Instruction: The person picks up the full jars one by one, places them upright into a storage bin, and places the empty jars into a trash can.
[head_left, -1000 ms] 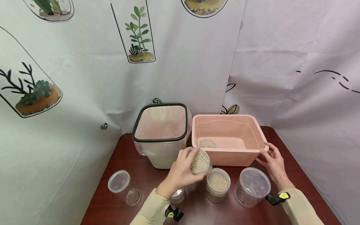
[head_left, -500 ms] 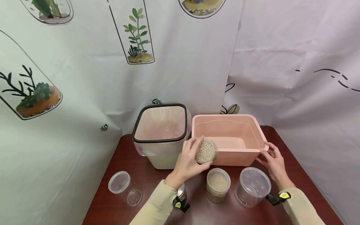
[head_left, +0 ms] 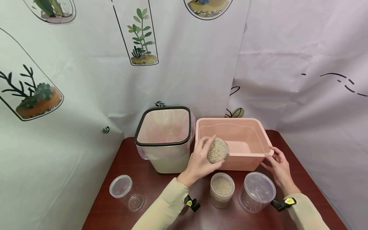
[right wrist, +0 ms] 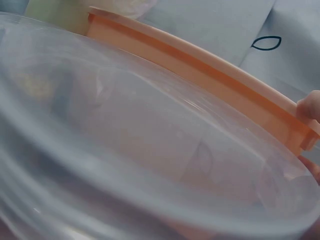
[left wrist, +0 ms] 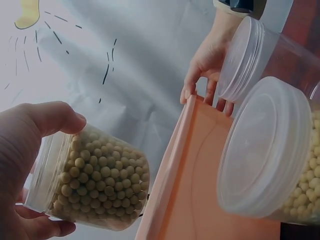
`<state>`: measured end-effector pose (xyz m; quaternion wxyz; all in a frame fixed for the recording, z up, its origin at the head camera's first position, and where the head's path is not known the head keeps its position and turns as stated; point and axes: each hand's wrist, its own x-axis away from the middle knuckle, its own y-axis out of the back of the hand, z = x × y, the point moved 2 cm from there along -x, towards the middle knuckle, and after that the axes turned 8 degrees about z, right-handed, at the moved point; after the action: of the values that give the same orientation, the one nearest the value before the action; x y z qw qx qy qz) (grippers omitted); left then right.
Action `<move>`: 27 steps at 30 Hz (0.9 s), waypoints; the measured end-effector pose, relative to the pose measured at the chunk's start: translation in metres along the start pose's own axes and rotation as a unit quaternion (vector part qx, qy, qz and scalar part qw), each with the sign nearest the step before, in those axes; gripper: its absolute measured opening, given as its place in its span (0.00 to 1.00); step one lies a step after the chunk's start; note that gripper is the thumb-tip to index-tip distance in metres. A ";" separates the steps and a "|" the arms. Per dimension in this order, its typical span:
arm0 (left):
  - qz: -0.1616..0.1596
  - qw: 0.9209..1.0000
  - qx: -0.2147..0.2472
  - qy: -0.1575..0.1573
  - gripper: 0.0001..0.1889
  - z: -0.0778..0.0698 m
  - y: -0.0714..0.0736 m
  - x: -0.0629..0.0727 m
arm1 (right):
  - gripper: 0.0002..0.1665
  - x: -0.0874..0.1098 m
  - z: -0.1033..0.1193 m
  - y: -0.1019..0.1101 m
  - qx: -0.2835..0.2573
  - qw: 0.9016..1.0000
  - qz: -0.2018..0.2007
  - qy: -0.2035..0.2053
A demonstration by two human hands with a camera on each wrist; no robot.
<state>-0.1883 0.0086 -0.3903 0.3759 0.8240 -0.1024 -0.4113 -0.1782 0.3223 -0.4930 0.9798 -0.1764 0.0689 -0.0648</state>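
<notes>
My left hand (head_left: 201, 160) grips a clear plastic jar of round pale beans (head_left: 217, 150) by its lid end, tilted, in front of the pink bin's front rim in the head view. The left wrist view shows thumb and fingers around the lid of this jar (left wrist: 102, 177). My right hand (head_left: 279, 168) holds the right front corner of the pink bin (head_left: 238, 162), thumb at the rim. Just in front of the bin stand a lidded jar of beans (head_left: 222, 190) and a larger clear jar (head_left: 256, 191). That larger jar's lid (right wrist: 140, 130) fills most of the right wrist view.
A pale waste bin (head_left: 169, 156) with a black rim and plastic liner stands left of the pink bin. At the table's left is another clear jar (head_left: 121, 187). A patterned cloth (head_left: 195, 80) hangs behind the dark red table (head_left: 138, 163).
My left hand has carried the jar of beans up and to the right, to the pink bin's front rim. A small jar inside the bin is now hidden. My right hand stays put.
</notes>
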 end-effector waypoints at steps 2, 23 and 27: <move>-0.003 1.000 -0.001 -0.001 0.46 0.000 -0.002 -0.004 | 0.28 0.000 -0.001 0.000 -0.003 1.000 0.001 0.002; -0.037 0.999 -0.022 -0.018 0.45 0.005 -0.033 -0.032 | 0.30 -0.001 0.000 0.002 0.013 1.000 -0.006 -0.006; -0.047 0.999 -0.007 -0.001 0.46 0.006 -0.038 -0.034 | 0.31 0.000 0.000 0.001 0.017 1.000 -0.005 -0.008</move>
<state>-0.2198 0.0478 -0.3989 0.3616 0.8250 -0.0609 -0.4300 -0.1782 0.3235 -0.4931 0.9828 -0.1605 0.0593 -0.0697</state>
